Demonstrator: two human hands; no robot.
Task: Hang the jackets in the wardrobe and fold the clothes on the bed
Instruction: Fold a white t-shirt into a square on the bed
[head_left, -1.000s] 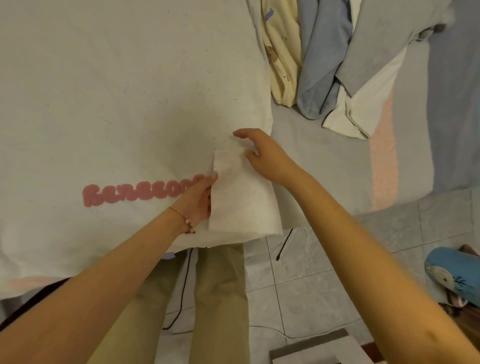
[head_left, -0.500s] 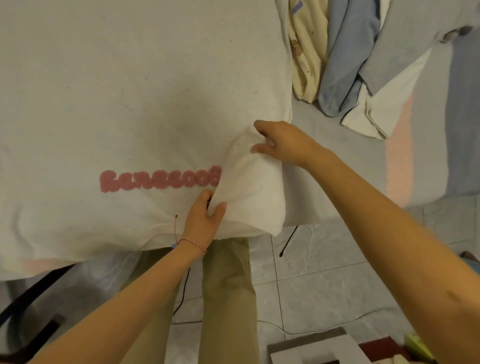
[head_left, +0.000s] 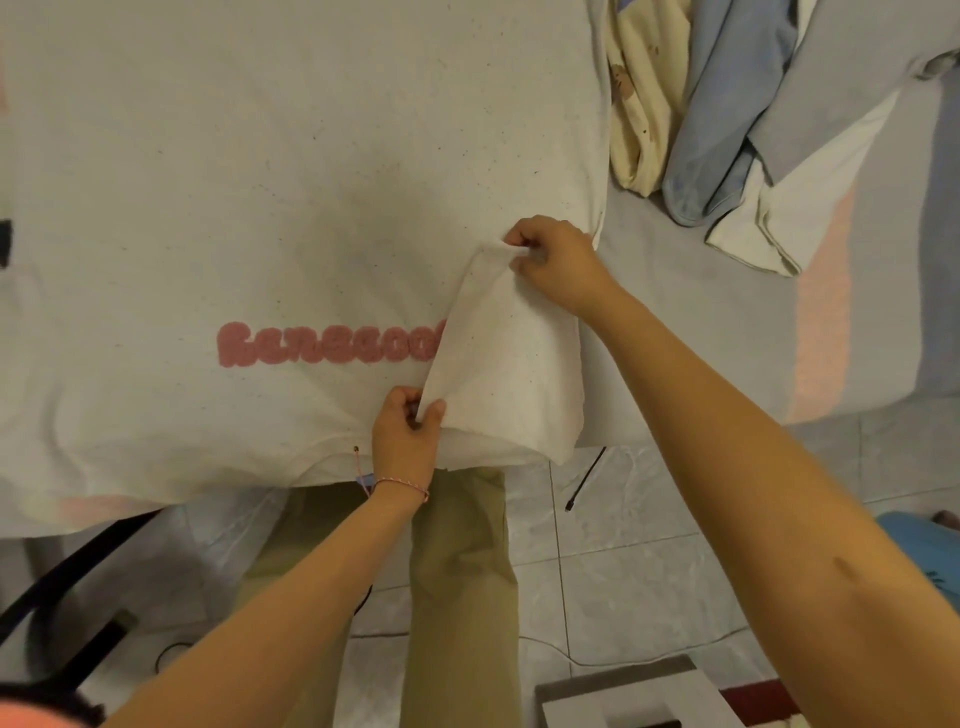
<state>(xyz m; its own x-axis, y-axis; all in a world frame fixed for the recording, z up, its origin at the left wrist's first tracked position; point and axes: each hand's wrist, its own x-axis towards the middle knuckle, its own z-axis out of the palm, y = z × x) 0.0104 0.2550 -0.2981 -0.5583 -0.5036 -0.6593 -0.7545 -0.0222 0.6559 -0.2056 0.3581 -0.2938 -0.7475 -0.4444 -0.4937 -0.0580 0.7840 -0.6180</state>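
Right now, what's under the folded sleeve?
The white shirt front. The sleeve, pinched by left hand and right hand, covers the end of the pink lettering; those letters can't be seen.

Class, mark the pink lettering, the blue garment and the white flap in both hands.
pink lettering (head_left: 327, 345): head view, middle letters.
blue garment (head_left: 727, 114): head view, upper fabric.
white flap (head_left: 511, 364): head view, its centre.

The cream shirt (head_left: 260, 182) filling the upper left is matt, flecked cloth; its pink lettering (head_left: 327, 345) looks raised and fuzzy. At upper right, the blue garment (head_left: 722, 104) is soft, smooth fabric. Below, the floor tiles (head_left: 613, 571) are glossy and marbled, the khaki trousers (head_left: 462, 597) matt woven cloth.
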